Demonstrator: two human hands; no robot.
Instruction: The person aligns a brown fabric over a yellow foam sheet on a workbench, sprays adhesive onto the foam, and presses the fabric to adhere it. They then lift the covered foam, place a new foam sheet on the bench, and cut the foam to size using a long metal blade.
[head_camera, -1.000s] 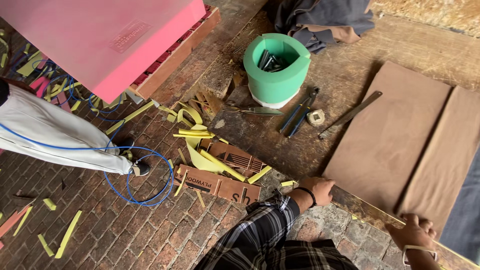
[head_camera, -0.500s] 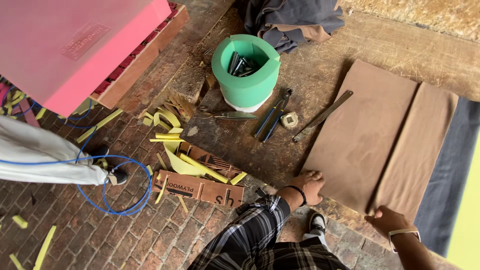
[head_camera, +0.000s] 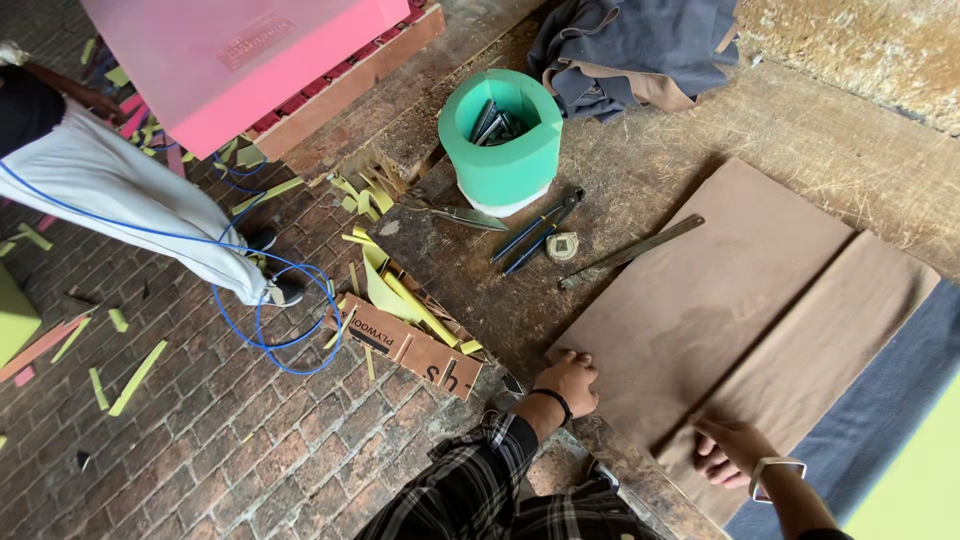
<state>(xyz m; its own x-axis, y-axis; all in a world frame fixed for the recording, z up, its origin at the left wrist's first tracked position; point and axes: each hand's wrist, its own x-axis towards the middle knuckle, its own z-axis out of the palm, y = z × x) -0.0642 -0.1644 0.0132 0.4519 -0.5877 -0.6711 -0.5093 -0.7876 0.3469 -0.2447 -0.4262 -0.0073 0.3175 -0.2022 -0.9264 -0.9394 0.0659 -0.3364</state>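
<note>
**Both hands flat on the brown sheet at the bench's near edge**

Biggest thing first: the worn wooden bench (head_camera: 800, 130) fills the right of the scene, and across it lies the brown sheet (head_camera: 720, 300), spread flat with a long crease running from far right towards the near edge. It looks laid out smooth, so it can be worked on its whole face.

Far left, a big pink block (head_camera: 240, 60) rests on a brick-red frame, up off the brick floor (head_camera: 200, 440). Another person's pale trouser leg (head_camera: 130, 200) stands left, a blue cable (head_camera: 270, 320) looping round the shoe. At the far edge a dark cloth bundle (head_camera: 640, 45) sits heaped, out of the way of the sheet.

Now the green foam tub (head_camera: 503, 140), upright just beyond the sheet's far corner, metal tools standing in it, within easy reach. Beside it lie pliers (head_camera: 535, 232), a long metal bar (head_camera: 630, 252) touching the sheet's edge, and a small tape roll (head_camera: 562, 246). Yellow foam offcuts (head_camera: 395, 290) pile in a cardboard box at the bench's left corner.

And the hands! The left hand (head_camera: 568, 382) is open, palm down, pressing the sheet's near left corner. The right hand (head_camera: 735, 450), fingers spread, lies flat further right near the crease. Neither grips anything; they appear to pin the sheet.
</note>
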